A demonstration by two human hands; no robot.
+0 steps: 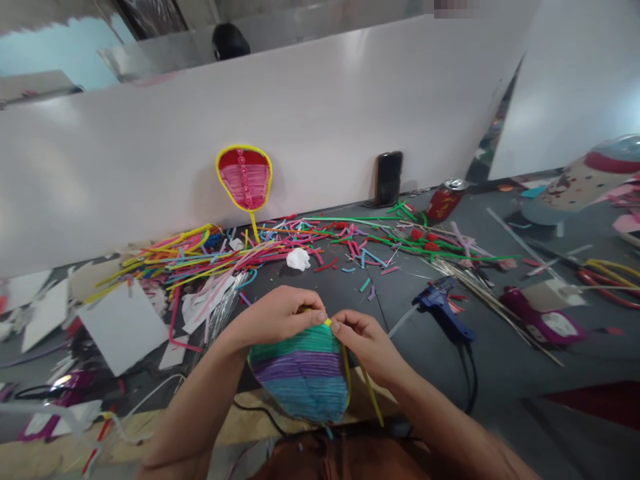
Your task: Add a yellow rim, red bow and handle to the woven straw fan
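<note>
Green, purple and blue bands fill the front of the striped fan, so that part looks done. The fan is held up in front of the person's body, over the near edge of the table. A yellow strip runs down its right side, and a bit of yellow shows at the top, under the fingers. The edging looks only part done, because a loose yellow end hangs down below the right hand. I cannot tell how much of the left side has yellow on it. The left hand is closed in a small pinch on the top edge. The right hand pinches the yellow just beside it, so the two hands nearly meet. Past the hands sits a white wad, with a messy pile of fuzzy sticks behind it and to the left. A pink fan with a full yellow rim stands up by the white board. A phone leans there too, and a red can is near it. The blue glue gun lies to the right, and its cord could get in the right arm's way. A black cord by the fan's lower left could catch on it. White cards and scraps crowd the left side.
</note>
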